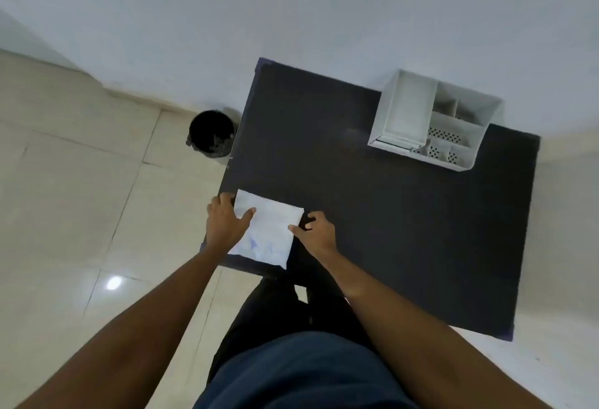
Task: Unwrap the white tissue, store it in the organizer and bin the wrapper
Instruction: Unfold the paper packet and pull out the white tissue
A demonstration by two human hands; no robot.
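Observation:
A flat white tissue pack [267, 230] in its wrapper, with faint blue print, lies at the near left corner of the dark table [372, 214]. My left hand [225, 223] rests on its left edge, thumb on top of the pack. My right hand [316, 232] touches its right edge with thumb and curled fingers. The white organizer [431, 123] with several compartments stands at the table's far right. A black bin [210, 133] sits on the floor left of the table.
A white wall runs behind the table. Beige floor tiles [81, 197] spread to the left. My dark-clothed legs stand close against the table's near edge.

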